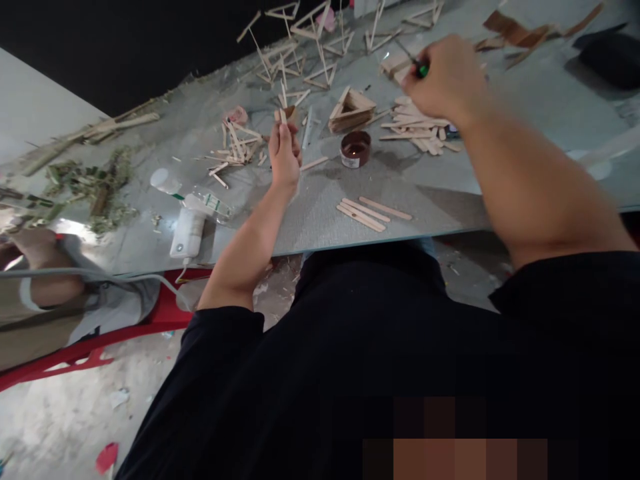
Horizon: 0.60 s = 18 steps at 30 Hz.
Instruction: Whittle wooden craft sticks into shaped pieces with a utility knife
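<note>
My left hand is closed around a wooden craft stick, whose end points up above the fingers. A small brown piece shows just behind it; whether the hand holds that too is unclear. My right hand grips a thin screwdriver with a black and green handle, its metal shaft slanting up and left. Below the right hand lies a pile of craft sticks. Between the hands stand a triangular stack of sticks and a round brown tin with a small glow inside.
Several stick triangles stand along the table's back. Loose sticks lie near the front edge. A clear plastic bottle and a white power strip lie left, beside dried plant scraps. Another person's arm shows far left.
</note>
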Each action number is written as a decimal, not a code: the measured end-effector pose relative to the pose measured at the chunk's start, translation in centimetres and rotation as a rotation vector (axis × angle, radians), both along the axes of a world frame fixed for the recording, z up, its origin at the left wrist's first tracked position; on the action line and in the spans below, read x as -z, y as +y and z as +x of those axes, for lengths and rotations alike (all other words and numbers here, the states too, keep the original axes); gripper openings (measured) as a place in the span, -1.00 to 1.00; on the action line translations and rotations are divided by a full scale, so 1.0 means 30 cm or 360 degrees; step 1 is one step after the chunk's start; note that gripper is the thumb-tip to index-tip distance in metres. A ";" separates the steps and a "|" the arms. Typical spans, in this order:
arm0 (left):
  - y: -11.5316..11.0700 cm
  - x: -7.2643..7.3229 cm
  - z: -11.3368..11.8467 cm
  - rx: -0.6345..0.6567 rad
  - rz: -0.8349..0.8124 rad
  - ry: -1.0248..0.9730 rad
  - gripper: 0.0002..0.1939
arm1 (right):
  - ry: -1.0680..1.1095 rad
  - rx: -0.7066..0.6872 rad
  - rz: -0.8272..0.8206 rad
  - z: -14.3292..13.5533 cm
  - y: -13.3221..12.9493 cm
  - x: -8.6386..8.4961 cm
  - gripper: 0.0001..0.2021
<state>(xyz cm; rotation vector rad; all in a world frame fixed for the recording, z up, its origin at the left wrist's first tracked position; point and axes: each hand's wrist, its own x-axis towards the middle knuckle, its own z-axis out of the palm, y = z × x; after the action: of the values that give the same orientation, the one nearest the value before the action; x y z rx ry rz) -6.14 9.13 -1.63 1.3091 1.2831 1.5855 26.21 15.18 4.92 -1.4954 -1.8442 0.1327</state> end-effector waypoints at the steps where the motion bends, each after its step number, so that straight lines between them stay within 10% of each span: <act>1: -0.008 0.000 0.003 0.0013 0.0008 0.0028 -0.31 | -0.0078 0.0055 -0.0031 0.027 0.030 0.011 -0.74; 12: -0.011 0.027 0.014 0.0163 0.0004 0.0048 -0.35 | -0.0507 0.0028 -0.0486 0.089 0.182 0.149 -0.70; 18: -0.040 0.011 0.022 0.0305 0.0059 0.0067 -0.51 | -0.0290 -0.0006 -0.0292 0.079 0.120 0.096 -0.79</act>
<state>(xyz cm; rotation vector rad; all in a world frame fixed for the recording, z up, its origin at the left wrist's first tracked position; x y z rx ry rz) -5.47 7.93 -1.97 1.4499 1.1213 1.4609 28.58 18.79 2.05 -1.6770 -2.0249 0.1769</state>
